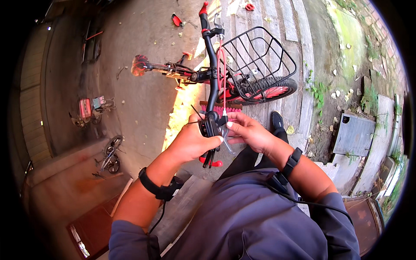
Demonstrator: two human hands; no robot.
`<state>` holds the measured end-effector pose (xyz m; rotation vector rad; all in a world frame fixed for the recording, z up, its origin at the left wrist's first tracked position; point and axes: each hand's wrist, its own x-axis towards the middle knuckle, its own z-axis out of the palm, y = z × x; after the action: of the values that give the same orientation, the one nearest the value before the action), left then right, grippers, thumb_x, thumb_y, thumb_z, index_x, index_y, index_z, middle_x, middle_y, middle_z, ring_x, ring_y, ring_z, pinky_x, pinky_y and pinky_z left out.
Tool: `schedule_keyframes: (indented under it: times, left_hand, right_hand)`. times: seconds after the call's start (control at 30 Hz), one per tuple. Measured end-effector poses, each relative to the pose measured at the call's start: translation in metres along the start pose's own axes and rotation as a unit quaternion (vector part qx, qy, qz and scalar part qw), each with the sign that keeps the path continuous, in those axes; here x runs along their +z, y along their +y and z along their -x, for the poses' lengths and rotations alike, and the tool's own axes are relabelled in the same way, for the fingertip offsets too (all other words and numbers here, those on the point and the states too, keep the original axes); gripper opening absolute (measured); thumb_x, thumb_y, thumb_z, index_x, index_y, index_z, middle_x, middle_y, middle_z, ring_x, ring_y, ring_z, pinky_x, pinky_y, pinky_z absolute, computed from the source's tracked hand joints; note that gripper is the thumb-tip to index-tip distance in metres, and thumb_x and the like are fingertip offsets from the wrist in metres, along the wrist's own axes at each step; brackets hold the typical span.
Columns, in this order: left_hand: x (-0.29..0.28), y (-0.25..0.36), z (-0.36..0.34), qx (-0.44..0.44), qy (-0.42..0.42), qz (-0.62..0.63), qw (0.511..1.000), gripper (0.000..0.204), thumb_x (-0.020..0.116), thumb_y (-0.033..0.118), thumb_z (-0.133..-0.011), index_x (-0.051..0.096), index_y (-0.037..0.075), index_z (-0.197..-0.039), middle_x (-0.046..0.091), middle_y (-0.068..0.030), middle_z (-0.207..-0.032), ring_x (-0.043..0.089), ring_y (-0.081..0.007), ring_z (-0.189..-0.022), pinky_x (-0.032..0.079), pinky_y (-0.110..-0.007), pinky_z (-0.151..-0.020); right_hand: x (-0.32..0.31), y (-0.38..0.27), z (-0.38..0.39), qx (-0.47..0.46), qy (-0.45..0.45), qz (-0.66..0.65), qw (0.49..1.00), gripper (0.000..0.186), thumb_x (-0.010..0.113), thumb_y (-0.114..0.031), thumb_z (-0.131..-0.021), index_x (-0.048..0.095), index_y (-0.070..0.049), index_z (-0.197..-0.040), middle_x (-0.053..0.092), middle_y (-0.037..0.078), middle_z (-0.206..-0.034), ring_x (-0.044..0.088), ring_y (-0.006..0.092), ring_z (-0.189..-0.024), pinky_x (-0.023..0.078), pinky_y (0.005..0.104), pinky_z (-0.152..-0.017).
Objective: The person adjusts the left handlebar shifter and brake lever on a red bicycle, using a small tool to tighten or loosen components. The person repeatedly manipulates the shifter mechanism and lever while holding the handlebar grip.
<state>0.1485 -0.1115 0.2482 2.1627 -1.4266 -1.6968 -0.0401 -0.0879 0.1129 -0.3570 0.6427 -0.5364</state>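
A bicycle stands in front of me, its black handlebar (pixel 212 78) running away from me. My left hand (pixel 190 141) is closed around a black folding multi-tool (pixel 211 129) beside the near end of the bar; a thin dark rod sticks out by the fingers. My right hand (pixel 249 132) is at the silver brake lever (pixel 227 141), thumb and fingers closed about its pivot end. A pink-red brake cable (pixel 224 78) runs to that lever. Below the hands shows a red grip end (pixel 212 163). The fingers partly hide the lever's mount.
A black wire basket (pixel 260 56) sits over the front wheel (pixel 273 89). The patterned saddle (pixel 138 65) is to the left. Red pieces (pixel 177 20) lie on the ground beyond. More small bikes (pixel 112 156) stand far left. Boards and slabs (pixel 354 133) lie at the right.
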Motion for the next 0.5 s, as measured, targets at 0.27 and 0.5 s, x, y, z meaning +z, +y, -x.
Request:
schedule_keyframes:
  times: [0.27,0.5]
  left_hand:
    - [-0.006,0.016,0.012,0.002,-0.071,0.078,0.994,0.042,0.077,0.003,-0.083,0.054,-0.002,-0.117,0.068,-0.0074,-0.105,0.066,-0.0097,-0.087,0.056,-0.029,-0.080]
    - [-0.006,0.011,0.018,0.056,0.001,-0.080,0.995,0.039,0.076,0.006,-0.081,0.061,0.003,-0.117,0.068,-0.0077,-0.101,0.067,-0.0176,-0.088,0.054,-0.032,-0.079]
  right_hand:
    - [0.016,0.010,-0.008,-0.021,0.020,-0.002,1.000,0.027,0.058,-0.028,-0.104,0.060,-0.006,-0.120,0.070,0.002,-0.103,0.072,0.0129,-0.086,0.055,0.0235,-0.071]
    - [0.015,0.013,-0.005,-0.010,0.007,-0.071,0.997,0.028,0.058,-0.031,-0.105,0.066,-0.006,-0.113,0.071,0.001,-0.099,0.072,0.0135,-0.084,0.054,0.0233,-0.068]
